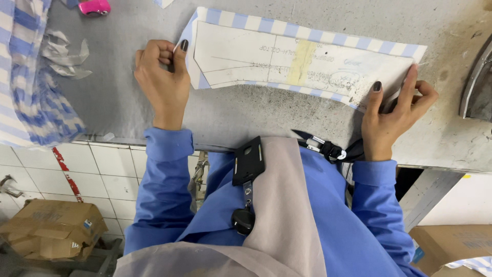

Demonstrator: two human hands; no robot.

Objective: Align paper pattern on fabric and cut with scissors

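Both grips pinch the ends of the card collar pattern (302, 64) lying on striped fabric (307, 35) on the worktop (246, 115): left hand (163, 82) clamped at one tip, right hand (394, 110) at the other. Uneven pull could slide pattern off stripes. Beyond the left grip lie fabric scraps (64, 56) and a pink object (94, 6); an iron (479, 84) sits outside the right.

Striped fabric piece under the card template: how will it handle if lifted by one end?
Probably floppy: the striped fabric piece lies thin and flat, so it would likely droop. The card template looks stiffer and may slide off. Both seem light; each hand pins an end.
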